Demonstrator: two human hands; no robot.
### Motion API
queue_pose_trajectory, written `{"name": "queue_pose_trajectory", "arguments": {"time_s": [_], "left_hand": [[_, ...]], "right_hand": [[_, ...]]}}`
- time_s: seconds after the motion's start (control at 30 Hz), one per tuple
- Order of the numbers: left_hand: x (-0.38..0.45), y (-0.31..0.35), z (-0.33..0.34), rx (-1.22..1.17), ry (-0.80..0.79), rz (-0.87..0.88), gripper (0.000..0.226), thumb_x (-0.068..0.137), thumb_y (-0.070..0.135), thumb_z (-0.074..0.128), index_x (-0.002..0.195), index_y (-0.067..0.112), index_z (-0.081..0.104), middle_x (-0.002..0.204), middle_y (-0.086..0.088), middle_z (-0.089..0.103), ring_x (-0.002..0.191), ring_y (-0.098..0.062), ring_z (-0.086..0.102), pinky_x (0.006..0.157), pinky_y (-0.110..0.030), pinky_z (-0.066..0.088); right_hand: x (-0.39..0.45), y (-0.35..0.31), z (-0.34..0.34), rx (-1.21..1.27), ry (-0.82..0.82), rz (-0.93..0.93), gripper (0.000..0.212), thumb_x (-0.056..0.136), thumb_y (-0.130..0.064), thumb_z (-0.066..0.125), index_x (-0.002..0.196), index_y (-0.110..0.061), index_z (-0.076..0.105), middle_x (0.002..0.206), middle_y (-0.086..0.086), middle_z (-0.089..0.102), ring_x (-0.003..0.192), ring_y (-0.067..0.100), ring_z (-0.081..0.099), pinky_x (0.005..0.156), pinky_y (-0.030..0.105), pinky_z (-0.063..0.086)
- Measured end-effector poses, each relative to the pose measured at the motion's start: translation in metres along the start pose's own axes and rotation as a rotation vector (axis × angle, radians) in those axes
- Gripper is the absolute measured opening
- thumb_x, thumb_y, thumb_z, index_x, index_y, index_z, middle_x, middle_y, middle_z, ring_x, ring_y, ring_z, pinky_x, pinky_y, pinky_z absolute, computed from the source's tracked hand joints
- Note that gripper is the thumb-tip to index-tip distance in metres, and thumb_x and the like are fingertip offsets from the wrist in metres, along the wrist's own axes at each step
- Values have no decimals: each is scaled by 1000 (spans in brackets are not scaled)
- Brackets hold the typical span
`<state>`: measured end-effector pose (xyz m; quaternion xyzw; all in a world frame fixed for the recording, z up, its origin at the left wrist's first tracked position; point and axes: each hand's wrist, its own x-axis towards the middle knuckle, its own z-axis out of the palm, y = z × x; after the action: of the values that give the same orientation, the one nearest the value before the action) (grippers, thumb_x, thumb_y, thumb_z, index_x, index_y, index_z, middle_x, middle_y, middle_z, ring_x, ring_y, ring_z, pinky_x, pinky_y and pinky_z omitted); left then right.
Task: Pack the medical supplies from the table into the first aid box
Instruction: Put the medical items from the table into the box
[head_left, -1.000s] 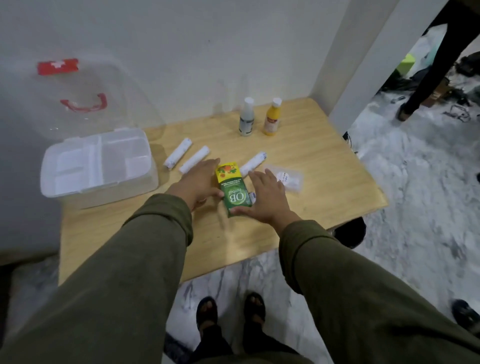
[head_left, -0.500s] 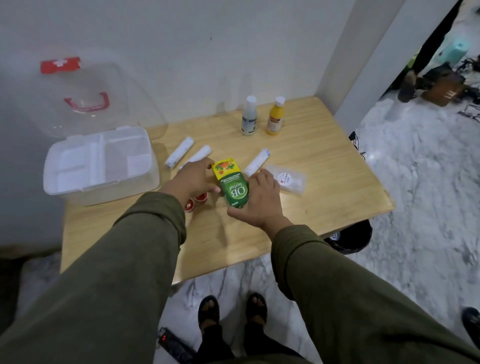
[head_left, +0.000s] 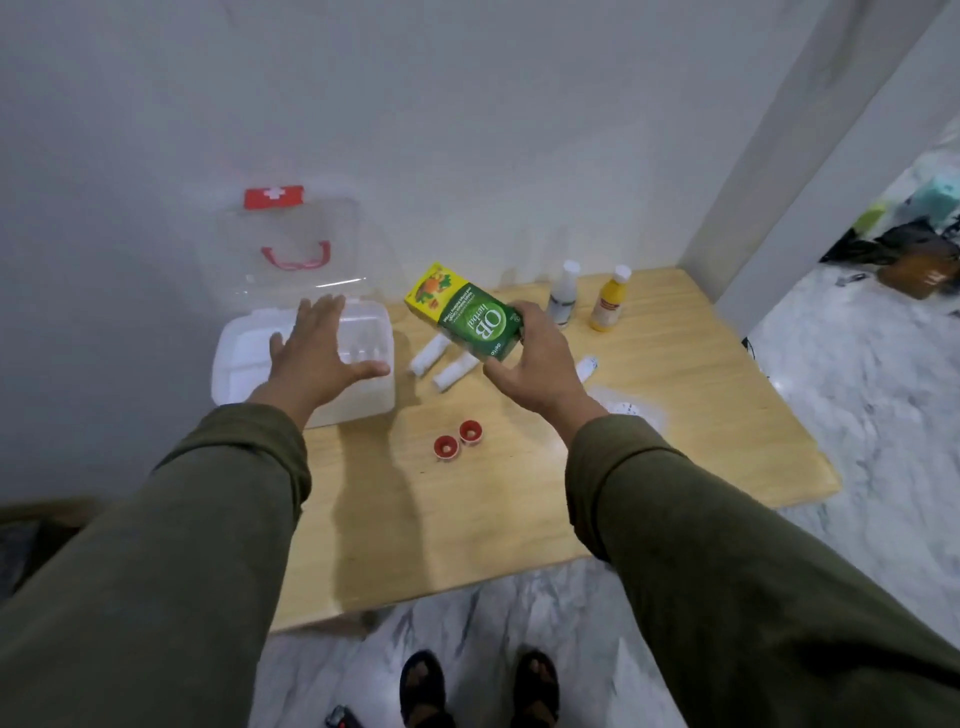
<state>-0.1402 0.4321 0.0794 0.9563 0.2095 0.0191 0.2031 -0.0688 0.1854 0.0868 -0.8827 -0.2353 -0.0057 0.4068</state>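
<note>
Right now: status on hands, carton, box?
Right hand holds green carton aloft. Left hand open over first aid box, lid up. Path clear.

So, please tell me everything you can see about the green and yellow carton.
The green and yellow carton looks like cardboard: green with white "OB" lettering, a yellow end with a fruit picture. It is closed, tilted, yellow end up-left, lifted off the wooden table. Only the right hand touches it, its grip on the green end.
</note>
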Motion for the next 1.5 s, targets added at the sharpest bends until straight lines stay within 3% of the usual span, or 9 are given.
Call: {"name": "queue_pose_trajectory", "arguments": {"time_s": [0.07,0.17,0.27,0.47,0.67,0.87,1.03,1.5], "left_hand": [[-2,-27,-11,49,-34,-23,111,67,61,71,149,19,9,160,1,8,147,-20,-1,112,-58,13],[-5,-61,-22,98,-95,-58,119,64,65,70,150,19,3,160,2,0,147,-19,-5,114,-56,12],[-4,-85,-26,119,-142,-67,123,61,69,68,150,18,-1,160,2,-6,147,-18,-8,114,-58,12],[-2,-105,-22,122,-239,-61,128,61,72,66,149,16,-9,159,1,-15,146,-19,-14,114,-58,8],[2,-112,-14,91,-285,-43,131,62,74,63,148,15,-16,157,-1,-22,144,-20,-21,116,-56,3],[4,-117,-12,99,-301,-19,133,61,75,62,147,14,-19,157,-2,-24,144,-21,-23,117,-53,0],[4,-114,-14,100,-311,-33,131,63,73,63,147,14,-19,157,-2,-24,144,-20,-23,117,-50,-1],[5,-111,-18,105,-359,-41,127,66,72,61,148,14,-16,158,-2,-20,145,-20,-19,117,-46,-2]], "right_hand": [[11,-18,9,2,-33,-42,63,74,-21,74,128,-6,45,117,12,59,101,21,56,85,26,44],[24,-42,19,-10,-148,-58,78,78,-26,74,141,-10,32,132,14,54,116,24,53,91,21,35],[38,-59,31,-70,-280,-71,86,80,-30,72,147,-13,22,139,15,49,124,27,49,100,27,36],[63,-78,45,-341,-423,-154,85,80,-39,69,147,-19,21,136,17,48,125,31,44,106,40,35],[80,-98,50,-588,-471,-212,84,79,-43,69,147,-27,21,127,15,52,118,31,42,101,40,34],[94,-96,86,-452,-590,-153,88,75,-29,76,145,-32,23,121,13,57,111,29,50,95,39,41],[107,-97,108,-285,-624,-65,87,75,-15,74,144,-31,24,129,16,52,116,30,51,96,36,43],[106,-92,144,-274,-667,-57,85,78,-5,69,146,-28,23,129,18,51,116,31,51,93,35,43]]}}
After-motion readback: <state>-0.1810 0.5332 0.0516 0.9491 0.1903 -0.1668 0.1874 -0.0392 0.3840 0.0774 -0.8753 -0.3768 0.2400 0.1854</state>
